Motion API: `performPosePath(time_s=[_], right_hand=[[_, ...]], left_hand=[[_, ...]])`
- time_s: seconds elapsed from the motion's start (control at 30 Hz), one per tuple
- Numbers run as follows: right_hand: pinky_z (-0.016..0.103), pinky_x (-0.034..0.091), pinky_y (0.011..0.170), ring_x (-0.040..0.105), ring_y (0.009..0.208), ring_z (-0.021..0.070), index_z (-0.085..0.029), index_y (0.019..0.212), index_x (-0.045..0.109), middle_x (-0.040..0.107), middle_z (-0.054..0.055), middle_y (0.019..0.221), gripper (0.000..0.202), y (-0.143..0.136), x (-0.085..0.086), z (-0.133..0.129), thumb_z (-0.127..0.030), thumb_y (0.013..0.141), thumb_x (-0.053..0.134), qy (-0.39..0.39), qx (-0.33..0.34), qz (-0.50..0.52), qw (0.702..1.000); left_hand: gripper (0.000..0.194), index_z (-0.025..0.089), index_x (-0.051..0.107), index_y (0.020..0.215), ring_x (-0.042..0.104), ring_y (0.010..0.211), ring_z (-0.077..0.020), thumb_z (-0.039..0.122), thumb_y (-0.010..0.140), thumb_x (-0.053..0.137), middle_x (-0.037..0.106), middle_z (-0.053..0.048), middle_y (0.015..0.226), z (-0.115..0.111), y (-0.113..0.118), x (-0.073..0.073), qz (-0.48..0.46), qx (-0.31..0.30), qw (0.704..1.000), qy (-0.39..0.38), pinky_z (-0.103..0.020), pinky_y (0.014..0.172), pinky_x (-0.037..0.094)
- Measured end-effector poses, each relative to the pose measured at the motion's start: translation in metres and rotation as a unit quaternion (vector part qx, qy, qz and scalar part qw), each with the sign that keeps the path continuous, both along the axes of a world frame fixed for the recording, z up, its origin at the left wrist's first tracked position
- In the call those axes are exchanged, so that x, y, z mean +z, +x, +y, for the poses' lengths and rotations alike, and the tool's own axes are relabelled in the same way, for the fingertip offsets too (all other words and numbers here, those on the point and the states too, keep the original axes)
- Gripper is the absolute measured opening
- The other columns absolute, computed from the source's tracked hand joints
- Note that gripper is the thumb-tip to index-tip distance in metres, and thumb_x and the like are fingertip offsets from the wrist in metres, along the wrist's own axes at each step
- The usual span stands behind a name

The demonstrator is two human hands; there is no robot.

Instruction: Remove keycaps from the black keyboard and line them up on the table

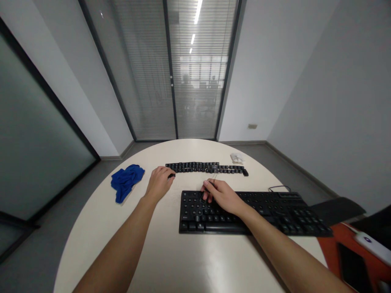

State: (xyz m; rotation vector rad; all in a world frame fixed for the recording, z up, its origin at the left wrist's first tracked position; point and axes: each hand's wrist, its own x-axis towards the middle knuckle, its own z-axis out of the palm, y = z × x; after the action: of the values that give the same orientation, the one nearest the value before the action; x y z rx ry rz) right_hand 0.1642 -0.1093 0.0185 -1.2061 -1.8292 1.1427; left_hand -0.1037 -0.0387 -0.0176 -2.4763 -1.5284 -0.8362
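A black keyboard [222, 227] lies on the round white table [171, 260], with keycaps off in its upper left part. My right hand [221, 195] is over that part, its fingers pinched round a thin wire tool [215, 176]. Beyond the keyboard, loose black keycaps [195, 167] stand in long rows. At the left end of these rows is my left hand [160, 182], fingers closed on a small black keycap [171, 175].
A crumpled blue cloth [126, 181] lies at the table's left. A small clear plastic bag [237, 158] sits at the back right. Beyond the right edge are a dark phone [354, 266] and a white power strip [374, 247] on an orange surface.
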Motion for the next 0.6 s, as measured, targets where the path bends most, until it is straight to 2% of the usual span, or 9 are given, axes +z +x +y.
performPosePath(time_s=[0.13,0.37,0.6], right_hand=[[0.027,0.049,0.061,0.061,0.059,0.0147,-0.017,0.087,0.061,0.067,0.003,0.069,0.049,0.002,0.007,-0.003,-0.059,0.098,0.038,0.012,0.003,-0.017,1.000],[0.028,0.051,0.063,0.063,0.063,0.0157,-0.017,0.086,0.066,0.071,0.006,0.075,0.049,0.011,0.023,-0.009,-0.057,0.098,0.041,0.016,0.064,-0.064,0.996],[0.029,0.052,0.063,0.064,0.065,0.0163,-0.017,0.085,0.068,0.072,0.006,0.076,0.047,0.018,0.030,-0.008,-0.054,0.098,0.043,0.031,0.076,-0.075,0.994]], left_hand=[[0.016,0.023,0.071,0.100,0.057,0.103,-0.0299,0.020,0.087,0.062,0.071,-0.007,0.104,0.000,0.000,0.000,0.001,-0.001,1.000,0.003,-0.047,0.092,0.044],[0.014,0.023,0.071,0.097,0.057,0.103,-0.0292,0.020,0.088,0.061,0.070,-0.007,0.105,-0.001,0.000,0.000,-0.001,-0.001,1.000,0.004,-0.046,0.092,0.044],[0.015,0.023,0.068,0.100,0.057,0.104,-0.0294,0.020,0.088,0.060,0.068,-0.008,0.108,-0.004,0.003,0.002,-0.015,-0.004,1.000,0.010,-0.046,0.093,0.044]])
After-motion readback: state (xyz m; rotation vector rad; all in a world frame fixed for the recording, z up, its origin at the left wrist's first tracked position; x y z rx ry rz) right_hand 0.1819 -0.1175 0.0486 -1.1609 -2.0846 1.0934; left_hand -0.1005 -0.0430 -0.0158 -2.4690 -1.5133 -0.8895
